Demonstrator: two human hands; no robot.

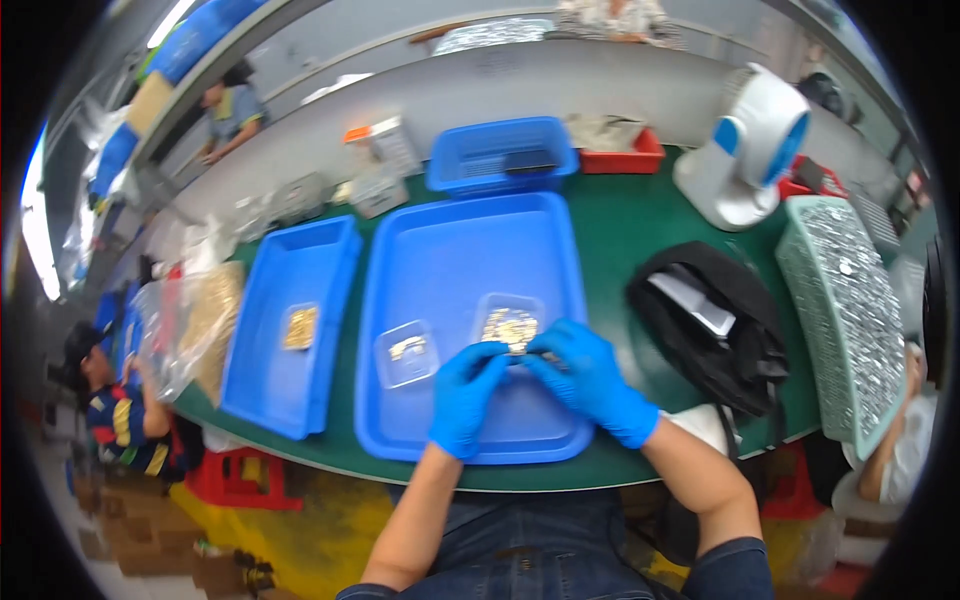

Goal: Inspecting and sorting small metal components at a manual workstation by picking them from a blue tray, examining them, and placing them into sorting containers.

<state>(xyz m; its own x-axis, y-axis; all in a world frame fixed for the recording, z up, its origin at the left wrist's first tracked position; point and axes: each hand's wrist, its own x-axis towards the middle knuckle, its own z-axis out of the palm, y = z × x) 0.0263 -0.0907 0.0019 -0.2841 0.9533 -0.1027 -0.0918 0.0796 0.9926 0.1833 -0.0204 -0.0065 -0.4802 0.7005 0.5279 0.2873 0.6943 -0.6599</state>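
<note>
"Where are the hands, and what are they doing?"

"The blue-gloved left hand and the blue-gloved right hand meet fingertip to fingertip at the near edge of a small, clear plastic container, fingers bent as if pinching. Whether they grasp a piece between them is too small and blurred to tell."

"And the small gold-coloured pieces?"

"They lie heaped in that container, which stands in the wide, rectangular blue plastic tray on the green tabletop."

"What could go wrong from here?"

"A piece that small could slip from smooth gloved fingers and scatter. A wrist knocking the container's low rim could tip it, and spilled pieces could mix with those in the second clear plastic container, near the left hand."

"So how many of each?"

"Two hands, both gloved. Three clear containers: two in the wide tray, and a third clear plastic container in the narrower rectangular blue plastic tray to the left. Two such trays, then, plus one blue plastic basket behind the wide one. The pieces themselves are too tiny to count."
</note>
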